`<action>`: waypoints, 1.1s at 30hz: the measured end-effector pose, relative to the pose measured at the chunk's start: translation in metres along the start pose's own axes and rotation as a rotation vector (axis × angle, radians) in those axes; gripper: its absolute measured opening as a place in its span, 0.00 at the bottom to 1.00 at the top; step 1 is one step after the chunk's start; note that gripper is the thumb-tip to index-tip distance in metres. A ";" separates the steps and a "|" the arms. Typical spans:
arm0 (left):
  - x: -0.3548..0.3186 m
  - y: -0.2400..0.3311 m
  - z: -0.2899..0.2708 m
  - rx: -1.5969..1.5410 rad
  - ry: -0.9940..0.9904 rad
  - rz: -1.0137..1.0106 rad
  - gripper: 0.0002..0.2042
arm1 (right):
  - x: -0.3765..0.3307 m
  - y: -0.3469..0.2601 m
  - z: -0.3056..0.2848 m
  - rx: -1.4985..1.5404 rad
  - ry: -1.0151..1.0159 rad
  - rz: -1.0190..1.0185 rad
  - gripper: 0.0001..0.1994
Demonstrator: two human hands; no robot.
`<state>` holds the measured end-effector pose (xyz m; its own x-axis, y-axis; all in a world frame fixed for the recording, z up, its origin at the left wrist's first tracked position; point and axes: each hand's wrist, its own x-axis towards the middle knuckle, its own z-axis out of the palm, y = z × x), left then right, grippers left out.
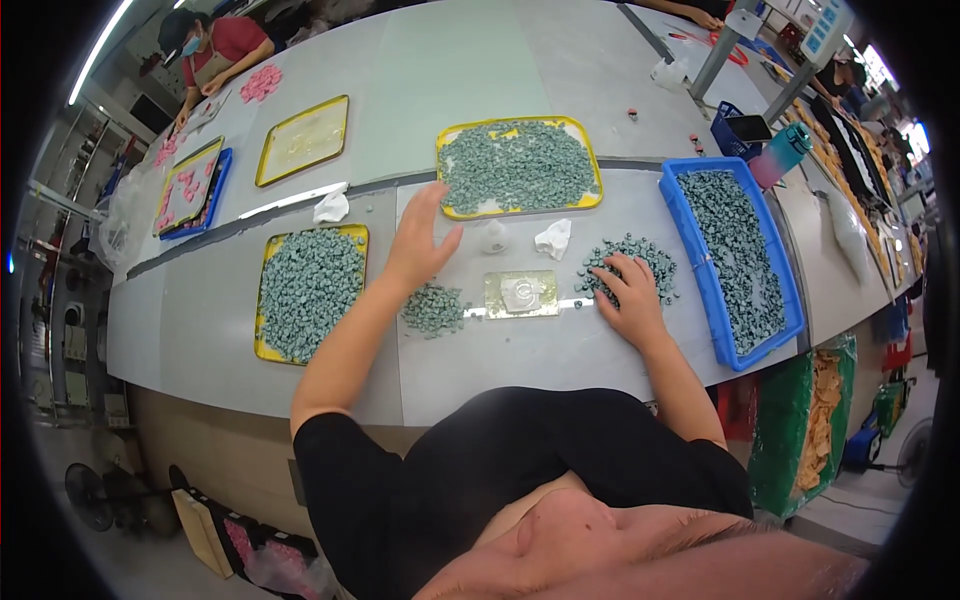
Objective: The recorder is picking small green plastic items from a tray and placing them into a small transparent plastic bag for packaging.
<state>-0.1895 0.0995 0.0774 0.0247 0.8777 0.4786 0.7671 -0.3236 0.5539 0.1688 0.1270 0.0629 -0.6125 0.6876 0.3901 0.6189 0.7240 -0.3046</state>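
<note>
From my seat far off, I see the left hand with thumb spread from its fingers, at the corner of a yellow tray of green pieces; contact is unclear. The right hand curls over a loose green pile, left of the blue bin; I cannot tell whether it pinches any. I judge the step as fingering loose pieces; the next move calls for light fingertips.

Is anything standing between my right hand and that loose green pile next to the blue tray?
Nothing visible stands between: your right hand rests on the pile of small green pieces.
</note>
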 end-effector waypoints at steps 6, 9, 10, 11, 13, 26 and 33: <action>0.088 -0.019 0.063 0.356 -0.084 -0.032 0.32 | 0.002 -0.006 -0.012 0.011 0.003 -0.001 0.16; 0.109 -0.010 0.087 0.458 -0.172 -0.033 0.30 | 0.007 -0.003 -0.016 0.007 0.008 0.004 0.16; 0.112 -0.008 0.094 0.435 -0.187 0.009 0.29 | 0.008 -0.002 -0.017 0.011 0.009 -0.003 0.15; 0.113 -0.006 0.100 0.413 -0.202 0.050 0.27 | 0.008 -0.001 -0.017 0.017 0.008 -0.013 0.15; 0.115 -0.006 0.105 0.445 -0.086 0.158 0.24 | 0.010 0.003 -0.016 0.005 0.011 -0.013 0.15; 0.136 0.001 0.081 0.262 -0.031 0.035 0.11 | 0.001 0.003 -0.026 0.022 0.005 -0.010 0.16; 0.092 -0.021 0.033 -0.138 0.064 -0.408 0.16 | -0.001 0.005 -0.006 0.021 -0.014 0.000 0.16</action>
<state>-0.1826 0.1984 0.0870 -0.3061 0.9210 0.2408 0.6130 -0.0029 0.7901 0.1753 0.1294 0.0664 -0.6194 0.6882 0.3777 0.6085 0.7249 -0.3230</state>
